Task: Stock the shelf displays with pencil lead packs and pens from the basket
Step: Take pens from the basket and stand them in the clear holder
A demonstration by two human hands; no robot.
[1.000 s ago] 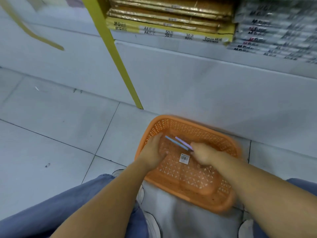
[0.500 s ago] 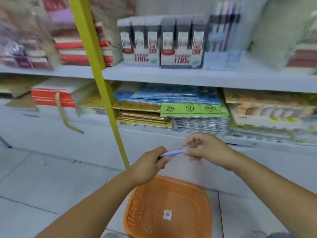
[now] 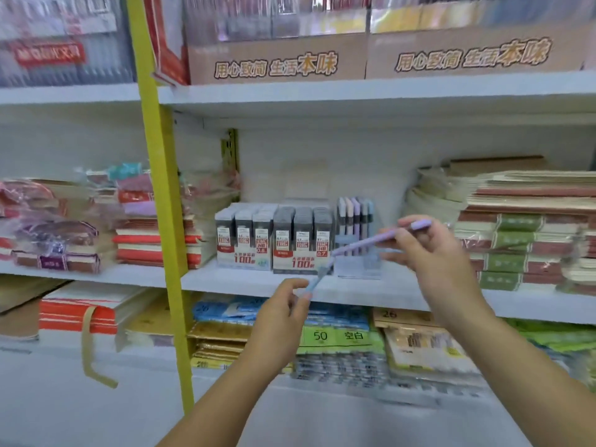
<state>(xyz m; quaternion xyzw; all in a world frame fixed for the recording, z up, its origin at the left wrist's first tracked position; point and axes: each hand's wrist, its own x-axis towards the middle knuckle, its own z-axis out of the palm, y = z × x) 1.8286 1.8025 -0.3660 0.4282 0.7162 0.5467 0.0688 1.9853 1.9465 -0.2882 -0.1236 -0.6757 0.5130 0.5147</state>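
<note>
My right hand [image 3: 432, 253] pinches a purple pen [image 3: 371, 242], held slantwise in front of the middle shelf. My left hand [image 3: 283, 314], lower and to the left, grips a light blue pen [image 3: 317, 280] by its lower end. The two pens' tips nearly meet. Behind them on the shelf stand two display boxes of pencil lead packs [image 3: 274, 238] and, to their right, a clear pen holder [image 3: 354, 233] with several pastel pens upright in it. The basket is out of view.
A yellow upright post [image 3: 161, 201] runs down the shelf front at left. Stacked notebooks [image 3: 522, 230] fill the shelf at right and wrapped stacks [image 3: 96, 221] at left. Paper packs [image 3: 338, 337] lie on the shelf below. Brown display cartons [image 3: 277, 59] sit above.
I have raised my view from the floor basket to the middle shelf. Both hands lifted the two pens out of the basket and now hold them apart, one each.
</note>
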